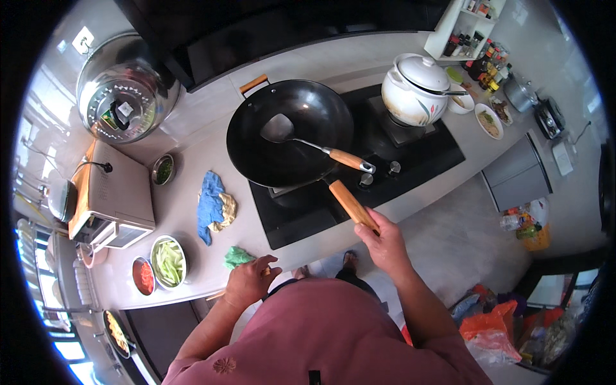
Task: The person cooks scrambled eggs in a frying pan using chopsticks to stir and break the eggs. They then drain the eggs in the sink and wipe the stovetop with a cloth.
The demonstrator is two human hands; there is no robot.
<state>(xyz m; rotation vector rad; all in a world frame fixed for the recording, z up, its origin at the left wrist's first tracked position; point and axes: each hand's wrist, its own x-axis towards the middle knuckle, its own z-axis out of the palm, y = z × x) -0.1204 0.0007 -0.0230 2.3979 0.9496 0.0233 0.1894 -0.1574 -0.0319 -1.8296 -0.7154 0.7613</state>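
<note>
My right hand grips the wooden handle of a black wok that sits on the left burner of the cooktop. Inside the wok rests a metal spatula, its wooden grip lying over the near rim. No food shows in the wok. My left hand is at the counter's front edge with fingers curled around thin wooden sticks, apparently chopsticks, mostly hidden by the hand. Just beyond it lies a crumpled green cloth.
Left of the cooktop are blue and tan cloths, a bowl of sliced green vegetable, a bowl of red pieces and a bowl of chopped greens. A lidded white pot occupies the right burner.
</note>
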